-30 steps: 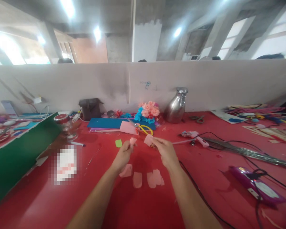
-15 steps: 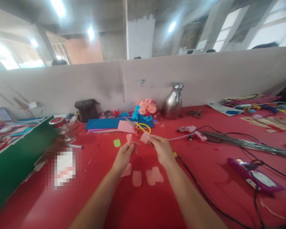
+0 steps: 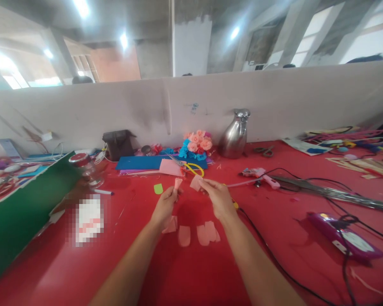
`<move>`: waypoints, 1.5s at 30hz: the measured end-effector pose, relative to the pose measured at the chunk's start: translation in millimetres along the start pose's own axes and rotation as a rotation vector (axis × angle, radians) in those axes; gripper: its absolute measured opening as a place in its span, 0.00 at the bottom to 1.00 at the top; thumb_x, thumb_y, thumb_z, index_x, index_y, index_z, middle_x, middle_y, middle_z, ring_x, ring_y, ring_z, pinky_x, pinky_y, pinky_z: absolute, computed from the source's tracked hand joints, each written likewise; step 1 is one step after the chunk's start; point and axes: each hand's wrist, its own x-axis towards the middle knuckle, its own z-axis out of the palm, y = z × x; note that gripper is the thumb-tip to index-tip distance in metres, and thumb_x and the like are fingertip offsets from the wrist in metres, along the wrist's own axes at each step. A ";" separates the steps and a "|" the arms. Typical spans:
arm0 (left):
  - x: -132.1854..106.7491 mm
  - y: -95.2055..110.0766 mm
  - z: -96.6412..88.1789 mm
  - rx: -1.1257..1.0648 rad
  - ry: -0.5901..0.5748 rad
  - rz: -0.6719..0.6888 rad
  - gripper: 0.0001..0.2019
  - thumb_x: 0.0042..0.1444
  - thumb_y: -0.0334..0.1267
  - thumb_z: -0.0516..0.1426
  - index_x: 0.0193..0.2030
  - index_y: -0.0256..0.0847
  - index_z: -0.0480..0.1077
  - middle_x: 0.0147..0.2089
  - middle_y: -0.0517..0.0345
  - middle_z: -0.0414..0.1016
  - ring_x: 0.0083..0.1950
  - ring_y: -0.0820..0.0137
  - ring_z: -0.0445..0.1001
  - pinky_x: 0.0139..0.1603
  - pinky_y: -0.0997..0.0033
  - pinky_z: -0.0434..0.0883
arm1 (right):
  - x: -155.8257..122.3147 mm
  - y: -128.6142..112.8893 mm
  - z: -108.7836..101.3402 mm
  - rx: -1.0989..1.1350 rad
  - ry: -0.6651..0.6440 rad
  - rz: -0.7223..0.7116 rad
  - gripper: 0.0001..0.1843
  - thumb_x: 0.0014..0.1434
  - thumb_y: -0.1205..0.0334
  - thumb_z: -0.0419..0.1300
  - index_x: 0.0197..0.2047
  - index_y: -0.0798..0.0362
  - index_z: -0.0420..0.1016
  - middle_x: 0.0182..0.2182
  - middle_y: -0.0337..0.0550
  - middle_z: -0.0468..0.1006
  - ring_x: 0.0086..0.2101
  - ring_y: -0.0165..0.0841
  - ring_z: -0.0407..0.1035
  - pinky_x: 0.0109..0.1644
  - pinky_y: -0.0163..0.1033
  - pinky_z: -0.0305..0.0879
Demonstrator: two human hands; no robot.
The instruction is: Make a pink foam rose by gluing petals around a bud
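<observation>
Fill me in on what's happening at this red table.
A person sits at a red table, both hands raised above it. The left hand pinches a small rolled pink piece; the right hand pinches a flat pink petal just beside it, the two apart. More pink petals lie on the table below the hands. Farther back are scissors, finished paper flowers, a steel jug and a glue gun.
</observation>
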 end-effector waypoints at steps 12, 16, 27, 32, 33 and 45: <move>-2.6 4.8 1.1 0.005 -0.030 0.095 0.15 0.53 0.48 0.54 0.30 0.37 0.71 0.24 0.62 0.61 0.28 0.75 0.57 0.32 0.75 0.56 | -0.9 1.2 0.6 0.031 -0.021 -0.021 0.18 0.42 0.48 0.66 0.30 0.55 0.80 0.22 0.40 0.75 0.25 0.30 0.63 0.30 0.36 0.57; -2.5 4.6 2.1 -0.016 -0.027 0.132 0.13 0.51 0.46 0.57 0.30 0.37 0.74 0.29 0.57 0.70 0.34 0.72 0.66 0.40 0.73 0.62 | -3.6 -2.2 1.8 0.035 -0.024 -0.043 0.16 0.42 0.49 0.65 0.27 0.54 0.79 0.20 0.39 0.74 0.24 0.29 0.62 0.30 0.36 0.55; -5.0 6.4 0.5 0.064 -0.024 0.221 0.07 0.48 0.39 0.60 0.32 0.40 0.78 0.36 0.53 0.75 0.41 0.67 0.70 0.47 0.69 0.64 | -5.2 -1.9 2.2 0.040 -0.034 -0.043 0.17 0.43 0.49 0.66 0.30 0.55 0.79 0.20 0.38 0.73 0.23 0.28 0.60 0.30 0.36 0.54; -3.4 6.0 0.7 0.079 -0.018 0.243 0.07 0.49 0.38 0.59 0.33 0.40 0.78 0.34 0.55 0.75 0.36 0.70 0.69 0.39 0.72 0.65 | -6.0 -3.0 2.9 0.039 -0.032 -0.036 0.15 0.43 0.50 0.66 0.29 0.54 0.79 0.19 0.37 0.73 0.23 0.27 0.59 0.30 0.36 0.54; -3.7 6.5 1.5 0.078 -0.009 0.232 0.07 0.48 0.38 0.60 0.32 0.40 0.78 0.32 0.56 0.75 0.33 0.72 0.68 0.36 0.73 0.64 | -6.4 -3.7 3.3 0.043 -0.034 -0.037 0.15 0.43 0.50 0.66 0.28 0.54 0.79 0.19 0.37 0.73 0.23 0.27 0.59 0.30 0.36 0.54; -5.9 7.5 3.7 -0.060 0.077 0.108 0.09 0.45 0.40 0.62 0.31 0.37 0.77 0.27 0.56 0.77 0.29 0.73 0.70 0.35 0.72 0.66 | -10.0 -8.6 6.4 0.067 -0.043 -0.063 0.14 0.44 0.50 0.65 0.23 0.54 0.77 0.18 0.37 0.70 0.23 0.28 0.58 0.30 0.36 0.53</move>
